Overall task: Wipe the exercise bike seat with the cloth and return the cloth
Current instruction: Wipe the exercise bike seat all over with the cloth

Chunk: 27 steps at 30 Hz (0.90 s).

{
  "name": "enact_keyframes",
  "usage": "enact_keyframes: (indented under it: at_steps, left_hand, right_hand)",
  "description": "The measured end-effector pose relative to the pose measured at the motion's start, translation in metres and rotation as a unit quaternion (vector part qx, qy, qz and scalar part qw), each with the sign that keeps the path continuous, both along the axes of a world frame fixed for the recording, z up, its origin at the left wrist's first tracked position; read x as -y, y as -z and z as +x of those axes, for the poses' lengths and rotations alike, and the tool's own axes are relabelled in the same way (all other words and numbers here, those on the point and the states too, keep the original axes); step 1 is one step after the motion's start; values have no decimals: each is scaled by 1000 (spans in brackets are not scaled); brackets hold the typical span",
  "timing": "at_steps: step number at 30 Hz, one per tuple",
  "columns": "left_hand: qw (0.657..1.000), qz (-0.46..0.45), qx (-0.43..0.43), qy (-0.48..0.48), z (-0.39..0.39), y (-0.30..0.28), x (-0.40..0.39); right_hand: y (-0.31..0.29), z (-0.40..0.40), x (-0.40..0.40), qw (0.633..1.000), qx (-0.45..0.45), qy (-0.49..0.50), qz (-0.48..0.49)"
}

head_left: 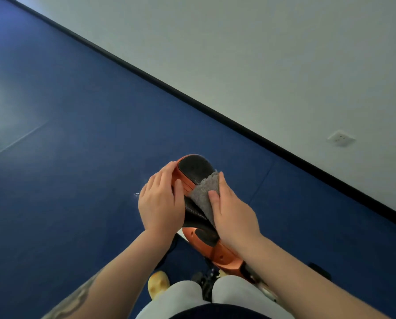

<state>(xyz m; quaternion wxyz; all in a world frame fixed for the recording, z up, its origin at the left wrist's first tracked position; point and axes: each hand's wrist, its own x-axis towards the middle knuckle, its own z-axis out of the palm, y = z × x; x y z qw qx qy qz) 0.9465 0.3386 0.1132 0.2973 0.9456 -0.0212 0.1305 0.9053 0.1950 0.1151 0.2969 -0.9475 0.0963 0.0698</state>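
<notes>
The exercise bike seat (196, 168) is black with orange trim and points away from me, low in the middle of the view. My left hand (161, 201) grips the seat's left side, fingers curled over the orange edge. A grey fluffy cloth (204, 194) lies across the seat's middle and right side. My right hand (232, 214) presses flat on that cloth, thumb on top of it. The seat's rear part is partly hidden under both hands.
The orange bike frame (222, 254) runs down toward my legs. Blue floor mats (77, 157) spread to the left and front. A white wall (284, 65) with a black skirting and a socket (341, 138) stands on the right. My yellow shoe (158, 284) shows below.
</notes>
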Motion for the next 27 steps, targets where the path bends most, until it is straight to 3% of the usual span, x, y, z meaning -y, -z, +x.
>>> enact_keyframes:
  at_steps: [6, 11, 16, 20, 22, 27]
  left_hand:
    - [1000, -8, 16, 4, 1, 4, -2]
    - [1000, -15, 16, 5, -1, 5, -3]
    - [999, -27, 28, 12, -3, 9, -6]
    - [999, -32, 34, 13, -1, 11, -5]
    - [999, -35, 37, 15, -2, 11, -5]
    - [998, -35, 49, 14, -2, 14, -7]
  right_hand:
    - [0, 2, 0, 999, 0, -15, -31]
    - [-3, 50, -3, 990, -5, 15, 137]
    - [2, 21, 17, 968, 6, -59, 244]
    - [-1, 57, 12, 947, -19, 21, 321]
    - [-6, 71, -1, 954, -25, 24, 299]
    - [3, 36, -2, 984, 33, -81, 152]
